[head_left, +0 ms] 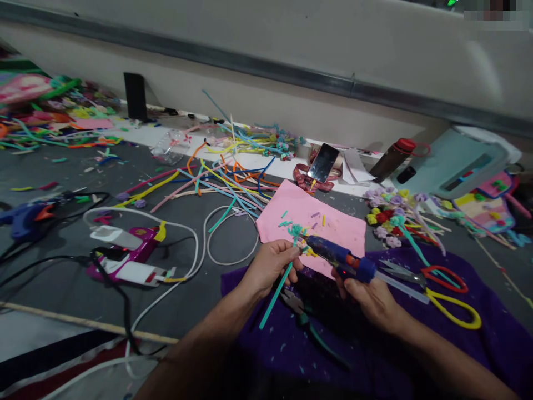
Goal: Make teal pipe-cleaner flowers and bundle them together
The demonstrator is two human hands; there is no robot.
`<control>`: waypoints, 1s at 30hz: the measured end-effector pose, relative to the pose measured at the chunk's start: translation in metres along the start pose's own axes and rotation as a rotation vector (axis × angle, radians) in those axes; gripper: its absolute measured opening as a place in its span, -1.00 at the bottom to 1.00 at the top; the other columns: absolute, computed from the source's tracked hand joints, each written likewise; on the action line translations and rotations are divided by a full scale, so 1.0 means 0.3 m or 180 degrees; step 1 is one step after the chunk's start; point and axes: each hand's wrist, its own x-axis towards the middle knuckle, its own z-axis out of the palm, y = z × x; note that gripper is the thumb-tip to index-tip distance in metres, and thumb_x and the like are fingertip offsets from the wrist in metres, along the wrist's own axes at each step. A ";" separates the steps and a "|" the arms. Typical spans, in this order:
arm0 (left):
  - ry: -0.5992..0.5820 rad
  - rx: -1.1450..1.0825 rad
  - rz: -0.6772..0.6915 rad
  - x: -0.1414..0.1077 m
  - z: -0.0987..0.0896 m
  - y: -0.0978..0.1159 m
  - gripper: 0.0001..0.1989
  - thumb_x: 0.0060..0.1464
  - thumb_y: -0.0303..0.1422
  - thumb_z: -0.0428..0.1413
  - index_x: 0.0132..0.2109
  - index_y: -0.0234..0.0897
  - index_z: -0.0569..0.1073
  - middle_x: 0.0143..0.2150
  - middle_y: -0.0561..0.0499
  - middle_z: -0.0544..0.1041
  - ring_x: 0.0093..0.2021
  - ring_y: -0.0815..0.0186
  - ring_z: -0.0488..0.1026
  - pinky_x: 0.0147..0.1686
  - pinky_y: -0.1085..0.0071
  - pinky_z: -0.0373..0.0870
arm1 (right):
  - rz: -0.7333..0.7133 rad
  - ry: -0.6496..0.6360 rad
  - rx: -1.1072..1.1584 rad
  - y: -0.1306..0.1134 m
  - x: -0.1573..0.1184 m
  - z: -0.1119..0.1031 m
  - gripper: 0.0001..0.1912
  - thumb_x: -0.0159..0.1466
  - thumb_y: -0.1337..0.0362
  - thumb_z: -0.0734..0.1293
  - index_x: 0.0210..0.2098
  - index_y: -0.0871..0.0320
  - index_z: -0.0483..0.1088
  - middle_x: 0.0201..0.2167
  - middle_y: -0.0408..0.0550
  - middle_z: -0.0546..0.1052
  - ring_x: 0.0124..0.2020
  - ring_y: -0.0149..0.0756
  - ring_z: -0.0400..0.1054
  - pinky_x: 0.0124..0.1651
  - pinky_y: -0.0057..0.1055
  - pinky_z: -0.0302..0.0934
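My left hand [272,266] pinches a teal pipe-cleaner flower [296,232], its long stem slanting down to the left below the fingers. In my right hand [368,297] is a blue glue gun [339,255], a clear glue stick jutting from its back end. The gun's nozzle points left, close to the flower head; whether they touch I cannot tell. Both hands are over the near edge of a pink sheet [316,211] with short teal, purple and yellow snippets on it. Pliers [303,319] with dark green handles lie below the hands on a purple cloth [478,283].
Red-and-yellow scissors [433,289] lie to the right. Finished flowers [387,216], a bottle [393,158] and a phone [323,163] stand or lie behind. Loose pipe cleaners [225,178], white cables and a purple-white device [129,255] are at left, with another glue gun [27,216].
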 end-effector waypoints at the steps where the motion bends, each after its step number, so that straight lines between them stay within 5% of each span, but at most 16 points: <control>1: 0.0009 0.0012 -0.0004 0.000 0.000 0.000 -0.73 -0.07 -0.21 0.13 -0.48 -0.34 0.31 -0.61 0.08 0.43 -0.75 0.51 0.30 -0.78 0.65 0.14 | 0.0009 -0.0002 -0.0015 -0.001 0.001 0.001 -0.62 0.29 0.07 0.04 -0.35 0.20 0.31 -0.53 -0.10 0.36 -0.53 -0.36 0.22 -0.50 -0.45 0.11; 30: 0.0009 -0.0028 -0.0031 0.001 0.003 0.002 -0.73 -0.09 -0.20 0.14 -0.48 -0.33 0.30 -0.62 0.09 0.43 -0.75 0.51 0.30 -0.79 0.64 0.14 | -0.0275 0.0000 -0.0324 -0.036 0.023 -0.006 -0.69 0.27 0.12 0.06 -0.46 0.16 0.24 -0.55 -0.12 0.33 -0.49 -0.35 0.21 -0.45 -0.44 0.11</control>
